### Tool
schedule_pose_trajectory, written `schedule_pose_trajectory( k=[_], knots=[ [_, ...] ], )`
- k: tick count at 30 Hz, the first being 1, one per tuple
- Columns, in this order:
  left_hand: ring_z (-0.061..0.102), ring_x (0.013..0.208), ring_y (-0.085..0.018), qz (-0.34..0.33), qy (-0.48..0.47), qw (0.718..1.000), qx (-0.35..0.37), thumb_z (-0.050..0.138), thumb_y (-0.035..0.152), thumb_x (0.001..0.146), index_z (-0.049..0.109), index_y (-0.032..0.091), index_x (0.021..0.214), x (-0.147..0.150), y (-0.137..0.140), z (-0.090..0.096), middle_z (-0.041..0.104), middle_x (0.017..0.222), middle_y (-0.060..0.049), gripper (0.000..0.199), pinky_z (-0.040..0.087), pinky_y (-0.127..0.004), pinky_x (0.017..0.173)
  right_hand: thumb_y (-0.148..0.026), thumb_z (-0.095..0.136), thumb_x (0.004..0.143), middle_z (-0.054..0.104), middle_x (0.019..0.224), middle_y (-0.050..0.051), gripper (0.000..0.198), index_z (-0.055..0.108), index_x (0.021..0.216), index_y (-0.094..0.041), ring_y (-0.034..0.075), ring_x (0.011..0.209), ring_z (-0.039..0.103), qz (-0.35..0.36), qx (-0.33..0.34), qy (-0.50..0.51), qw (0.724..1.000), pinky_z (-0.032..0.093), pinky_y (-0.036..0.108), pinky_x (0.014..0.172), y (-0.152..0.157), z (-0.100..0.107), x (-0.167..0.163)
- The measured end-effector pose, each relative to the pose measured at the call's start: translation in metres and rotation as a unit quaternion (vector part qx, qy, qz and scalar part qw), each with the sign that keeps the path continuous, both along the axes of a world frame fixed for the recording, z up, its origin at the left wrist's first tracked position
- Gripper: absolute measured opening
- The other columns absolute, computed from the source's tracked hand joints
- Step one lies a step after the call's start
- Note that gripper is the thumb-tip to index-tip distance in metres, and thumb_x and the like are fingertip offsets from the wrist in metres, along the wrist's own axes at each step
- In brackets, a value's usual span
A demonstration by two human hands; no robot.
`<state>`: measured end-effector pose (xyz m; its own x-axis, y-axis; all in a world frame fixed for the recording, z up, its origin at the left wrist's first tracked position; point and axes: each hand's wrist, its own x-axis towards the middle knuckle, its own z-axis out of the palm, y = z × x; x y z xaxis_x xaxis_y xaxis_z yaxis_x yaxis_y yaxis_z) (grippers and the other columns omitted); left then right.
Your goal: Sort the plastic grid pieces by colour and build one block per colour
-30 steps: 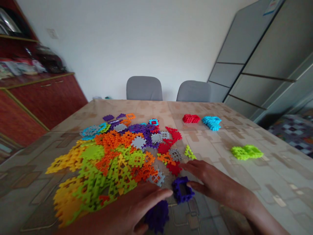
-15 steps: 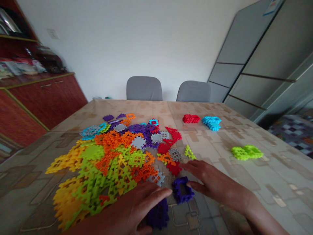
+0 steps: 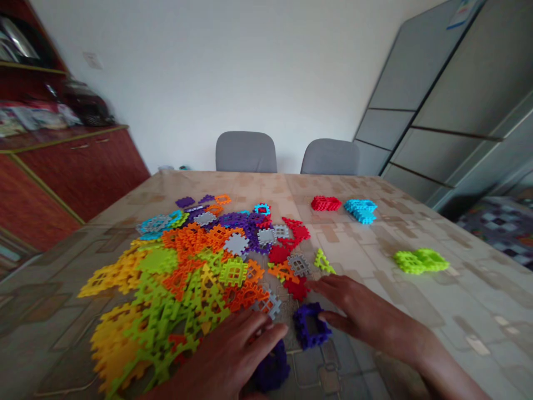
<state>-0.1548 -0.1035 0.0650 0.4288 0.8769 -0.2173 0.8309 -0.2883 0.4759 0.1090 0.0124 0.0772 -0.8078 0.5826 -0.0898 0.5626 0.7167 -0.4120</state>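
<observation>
Low in the view, my left hand [image 3: 227, 353] is closed on a dark purple toothed building piece [image 3: 273, 368], held between index finger and thumb; part of it is hidden by the hand. Just to the right lies a stack of purple square frame pieces [image 3: 312, 326] on the table. My right hand [image 3: 353, 300] rests beside that stack with fingers stretched out, its thumb at the stack's right edge. The fingertips of this hand are close to a red piece [image 3: 296, 289]. A large mixed pile of interlocking plastic pieces [image 3: 195, 289] spreads left of my hands.
Sorted stacks in red [image 3: 326, 203], blue [image 3: 360, 211] and light green [image 3: 420, 261] stand on the right of the table [image 3: 375, 328]. A loose green triangle [image 3: 323, 261] lies above my right hand. Two grey chairs [image 3: 245, 151] are behind the far edge.
My left hand has shifted slightly, its index finger drawing back left, and the purple piece in it has turned. My right hand and the purple stack stay nearly in place.
</observation>
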Motion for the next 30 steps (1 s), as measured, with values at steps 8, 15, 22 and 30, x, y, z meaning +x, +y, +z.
schedule_pose_trajectory(
  k=[8,15,22,30],
  knots=[
    [0.056,0.132,-0.032,-0.005,0.007,0.999,0.036,0.086,0.021,0.074,0.059,0.032,0.141,-0.008,0.005,0.008,0.06,0.146,-0.006,0.073,0.045,-0.039,0.112,-0.024,0.064,0.095,0.069,0.125,0.013,0.032,0.065,0.127,-0.022,0.031,0.112,0.066,-0.009,0.017,0.026,0.999,0.054,0.046,0.097,-0.001,-0.007,0.0],
    [0.059,0.129,-0.025,0.03,0.04,0.98,0.191,0.065,0.024,0.093,0.064,0.026,0.133,-0.058,0.085,0.005,0.066,0.137,-0.007,0.04,0.045,-0.038,0.111,-0.018,0.06,0.096,0.072,0.116,0.011,0.024,0.067,0.119,-0.021,0.029,0.108,0.068,-0.008,-0.001,0.027,1.0,0.054,0.043,0.095,-0.003,0.004,-0.012],
    [0.065,0.112,-0.034,0.037,0.074,0.972,0.22,0.078,0.013,0.074,0.074,0.019,0.103,-0.058,0.157,-0.002,0.073,0.113,-0.013,0.03,0.046,-0.048,0.105,-0.016,0.063,0.093,0.073,0.115,0.009,0.022,0.068,0.114,-0.022,0.028,0.106,0.069,-0.016,-0.002,0.028,0.999,0.055,0.042,0.095,-0.002,0.001,-0.015],
    [0.071,0.099,-0.025,0.139,-0.046,0.966,0.213,0.057,0.017,0.088,0.075,0.022,0.105,-0.061,0.142,-0.003,0.079,0.1,-0.006,0.026,0.052,-0.036,0.095,-0.014,0.062,0.091,0.073,0.118,0.01,0.027,0.069,0.116,-0.023,0.028,0.107,0.069,-0.023,0.009,0.021,0.999,0.055,0.04,0.093,0.001,-0.005,-0.015]
  ],
)
